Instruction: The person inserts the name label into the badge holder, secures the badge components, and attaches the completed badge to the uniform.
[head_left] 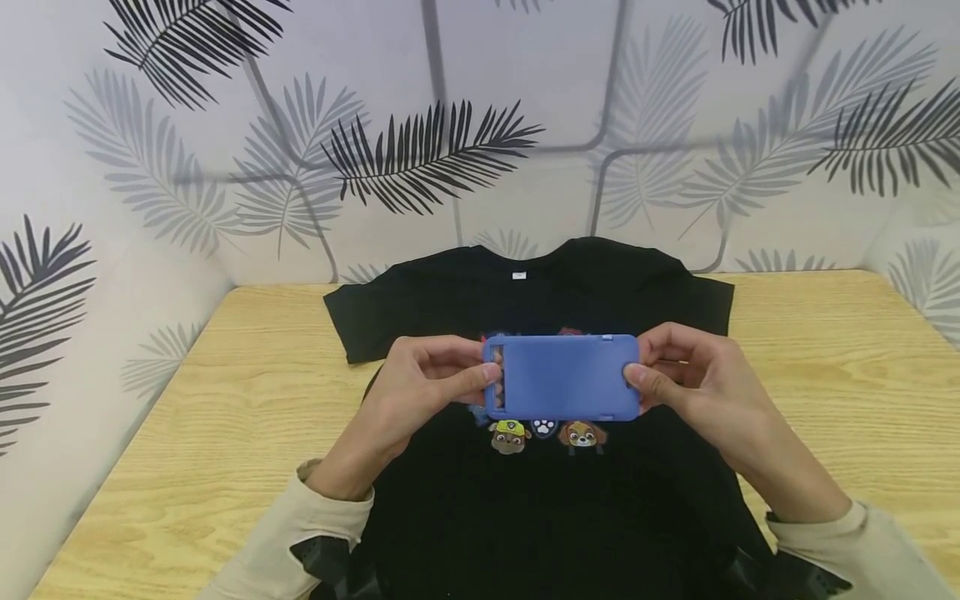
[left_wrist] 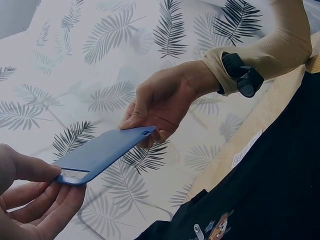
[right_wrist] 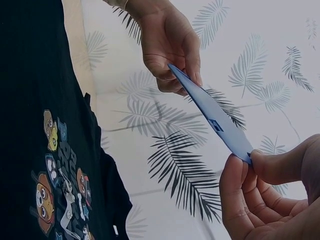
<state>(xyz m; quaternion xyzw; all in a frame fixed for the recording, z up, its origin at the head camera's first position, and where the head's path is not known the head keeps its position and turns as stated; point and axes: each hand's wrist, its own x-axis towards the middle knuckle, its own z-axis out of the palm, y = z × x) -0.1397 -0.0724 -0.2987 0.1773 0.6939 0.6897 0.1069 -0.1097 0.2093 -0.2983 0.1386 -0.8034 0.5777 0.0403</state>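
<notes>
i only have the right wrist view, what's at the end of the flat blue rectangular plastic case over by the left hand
Observer: That end of the flat blue rectangular plastic case has a narrow see-through slot, right beside the left hand's thumb.

Operator: i see one small notch on a long edge, is that the only one

Observer: No, the head view shows another on the opposite long edge, also towards the right hand.

Operator: and what's worn on that arm

Observer: A beige fabric sleeve.
</notes>
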